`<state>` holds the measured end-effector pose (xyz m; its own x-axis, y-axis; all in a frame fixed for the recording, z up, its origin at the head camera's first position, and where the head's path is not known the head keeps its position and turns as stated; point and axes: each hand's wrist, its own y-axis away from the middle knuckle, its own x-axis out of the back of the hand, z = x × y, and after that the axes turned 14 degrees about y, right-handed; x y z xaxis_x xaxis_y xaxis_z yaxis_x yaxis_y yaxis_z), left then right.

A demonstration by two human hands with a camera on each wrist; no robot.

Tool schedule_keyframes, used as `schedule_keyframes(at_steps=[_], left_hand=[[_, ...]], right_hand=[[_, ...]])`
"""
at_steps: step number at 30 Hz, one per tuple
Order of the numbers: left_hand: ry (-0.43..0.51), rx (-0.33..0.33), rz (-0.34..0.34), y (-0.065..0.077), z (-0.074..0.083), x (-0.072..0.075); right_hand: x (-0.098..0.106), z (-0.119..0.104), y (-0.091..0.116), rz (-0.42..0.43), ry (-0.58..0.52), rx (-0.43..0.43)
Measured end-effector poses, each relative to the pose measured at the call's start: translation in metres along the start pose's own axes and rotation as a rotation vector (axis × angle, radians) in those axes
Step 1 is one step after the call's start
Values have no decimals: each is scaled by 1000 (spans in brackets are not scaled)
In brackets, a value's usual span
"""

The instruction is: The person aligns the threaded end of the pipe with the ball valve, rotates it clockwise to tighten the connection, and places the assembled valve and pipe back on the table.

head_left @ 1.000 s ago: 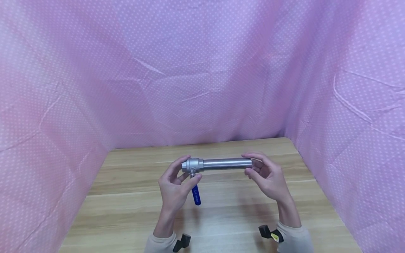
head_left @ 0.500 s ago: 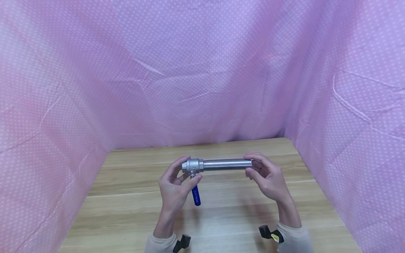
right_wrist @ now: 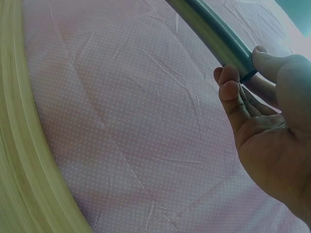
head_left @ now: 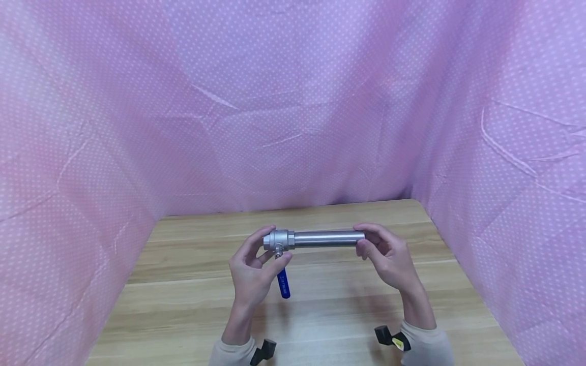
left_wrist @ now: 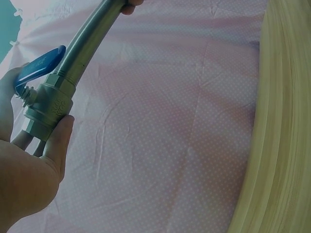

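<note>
A silver ball valve (head_left: 279, 238) with a blue lever handle (head_left: 284, 283) is joined end to end with a shiny metal pipe (head_left: 327, 238). Both are held level above the table in the head view. My left hand (head_left: 253, 277) grips the valve body, fingers behind it and thumb by the lever. At the pipe's free end, my right hand (head_left: 391, 259) pinches it between thumb and fingers. Seen from the left wrist, the valve (left_wrist: 48, 108) has raised lettering on its body and its lever lies along the pipe. The right wrist view shows the pipe's end (right_wrist: 240, 68) between the fingertips.
The wooden table (head_left: 320, 325) lies below both hands. Pink dotted cloth (head_left: 293, 127) hangs behind it and along both sides. A black wrist mount (head_left: 264, 352) sits on the left sleeve, another mount (head_left: 392, 337) on the right.
The right thumb and fingers have shifted slightly on the pipe's end, and the pipe's right end has dipped a little. The left hand keeps its place on the valve.
</note>
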<state>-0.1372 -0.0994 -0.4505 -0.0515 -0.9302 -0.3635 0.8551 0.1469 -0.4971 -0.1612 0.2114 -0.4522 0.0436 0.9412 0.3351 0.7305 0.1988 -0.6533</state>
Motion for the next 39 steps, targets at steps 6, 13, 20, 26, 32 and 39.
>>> schedule_keyframes(at_steps=[6,13,20,26,32,39], left_hand=[[-7,2,-6,0,-1,0],[-26,6,1,0,-2,-1],[-25,13,1,0,-3,-1],[-22,16,-2,0,-3,-2],[-13,26,11,0,-6,-1],[18,21,12,-2,-8,-2]], right_hand=[[1,1,1,-2,-43,-14],[1,0,1,-17,-134,-21],[1,1,1,-14,-127,3],[1,3,2,-8,-101,16],[3,2,1,-10,-54,9],[4,1,-2,-9,-37,9]])
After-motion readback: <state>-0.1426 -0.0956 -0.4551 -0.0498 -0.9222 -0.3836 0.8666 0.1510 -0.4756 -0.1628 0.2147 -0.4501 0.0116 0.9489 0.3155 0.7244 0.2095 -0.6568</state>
